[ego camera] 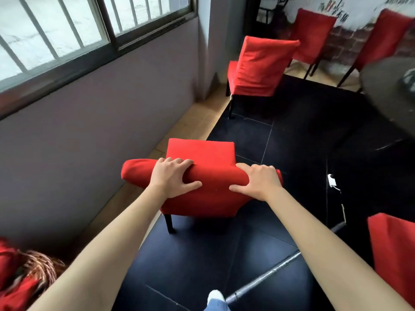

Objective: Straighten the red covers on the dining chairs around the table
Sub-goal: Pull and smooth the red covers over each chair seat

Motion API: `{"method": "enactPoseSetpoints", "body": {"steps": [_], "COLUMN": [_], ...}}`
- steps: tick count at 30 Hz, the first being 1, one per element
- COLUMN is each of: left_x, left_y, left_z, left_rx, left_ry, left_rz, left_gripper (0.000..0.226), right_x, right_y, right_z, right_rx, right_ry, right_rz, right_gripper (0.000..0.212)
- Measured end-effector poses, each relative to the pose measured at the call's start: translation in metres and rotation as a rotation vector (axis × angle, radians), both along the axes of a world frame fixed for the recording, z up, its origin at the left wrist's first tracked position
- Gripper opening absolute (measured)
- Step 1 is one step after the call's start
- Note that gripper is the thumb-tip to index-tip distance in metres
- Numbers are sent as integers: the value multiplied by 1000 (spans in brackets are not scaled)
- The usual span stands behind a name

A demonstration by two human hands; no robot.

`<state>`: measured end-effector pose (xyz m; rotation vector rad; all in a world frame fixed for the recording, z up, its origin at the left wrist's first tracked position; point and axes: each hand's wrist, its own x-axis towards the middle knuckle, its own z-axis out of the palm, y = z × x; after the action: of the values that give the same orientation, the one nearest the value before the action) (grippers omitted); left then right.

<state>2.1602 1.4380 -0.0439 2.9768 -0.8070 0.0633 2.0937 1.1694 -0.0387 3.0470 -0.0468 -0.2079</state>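
A person stands behind a dining chair (202,176) dressed in a red cover (215,198), looking down over its backrest toward the seat. The left hand (174,177) grips the top of the backrest, its fingers (179,162) curled over the far side and the thumb pressed on the near face, so the cloth is held between them. The right hand (258,181) rests on the top edge just beside it, fingers bent over the rounded fabric and the thumb stretched flat along the near face. The cover's left corner bulges out past the left hand.

The chair stands on a dark tiled floor (292,135) near a grey wall (101,104) under a barred window (67,30). A second covered chair (258,66) stands further ahead by the wall corner, and two more (312,34) (388,39) stand beyond it beside the round dark counter (386,90) at the right edge. Another red-covered chair back (393,254) shows at lower right. A grey pole (265,277) lies on the floor near the person's foot (215,297), and a wicker basket (42,268) with red cloth sits at lower left.
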Motion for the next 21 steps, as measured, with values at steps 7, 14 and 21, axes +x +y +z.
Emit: {"method": "enactPoseSetpoints", "body": {"steps": [7, 14, 21], "left_x": [-2, -6, -4], "left_y": [17, 27, 21], "left_z": [-3, -5, -5], "left_rx": [7, 44, 61], "left_ry": [-29, -48, -82], "left_rz": [-119, -225, -327], "left_gripper": [95, 91, 92], "right_x": [-34, -67, -89], "right_y": [23, 44, 52], "right_z": [-5, -9, -9], "right_rx": [4, 6, -15], "right_ry": [-51, -76, -84], "right_rz": [-101, -184, -255], "right_gripper": [91, 89, 84]}}
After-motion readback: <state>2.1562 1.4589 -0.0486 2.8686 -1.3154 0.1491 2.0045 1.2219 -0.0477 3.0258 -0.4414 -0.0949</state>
